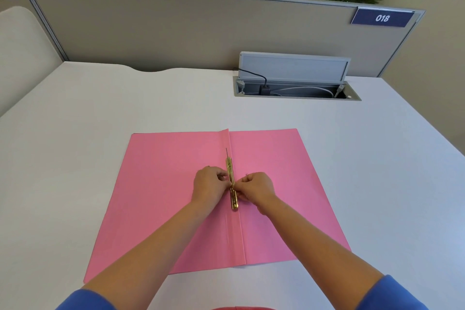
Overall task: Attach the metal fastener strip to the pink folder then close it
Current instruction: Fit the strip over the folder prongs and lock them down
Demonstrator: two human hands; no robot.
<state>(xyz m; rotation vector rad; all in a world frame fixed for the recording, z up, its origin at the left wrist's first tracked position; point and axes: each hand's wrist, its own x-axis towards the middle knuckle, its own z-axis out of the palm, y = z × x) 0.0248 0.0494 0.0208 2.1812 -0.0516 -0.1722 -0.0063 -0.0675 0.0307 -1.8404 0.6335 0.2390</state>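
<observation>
1. Here the folder (176,196) lies fully open and flat on the desk (75,121), inside face up, so that the spine fold is exposed and nothing has to be held back while the fastener goes on.

2. The strip (232,184) lies lengthwise along that fold, about midway between the folder's near and far edges. That is the place where a fastener of this kind seats, so its prongs would bind pages at the spine.

3. The left hand (208,184) comes in from the left cover and the right hand (259,187) from the right cover; they meet at the strip's middle. Working from both sides likely keeps the thin metal from sliding or twisting on the smooth card.

4. Both hands are closed to a narrow pinch, fingertips on the strip, the other fingers curled under. Whether they are pressing it down or bending a prong cannot be told, as the fingertips hide the contact.

5. A thin dark line runs on from the strip's far end along the fold; it may be a prong or a slot, too fine to tell.

6. The strip is not visibly locked yet, and the covers are still spread, so closing remains to be done.

7. The wrists rest low over the covers, which also pins the folder against shifting.
</observation>
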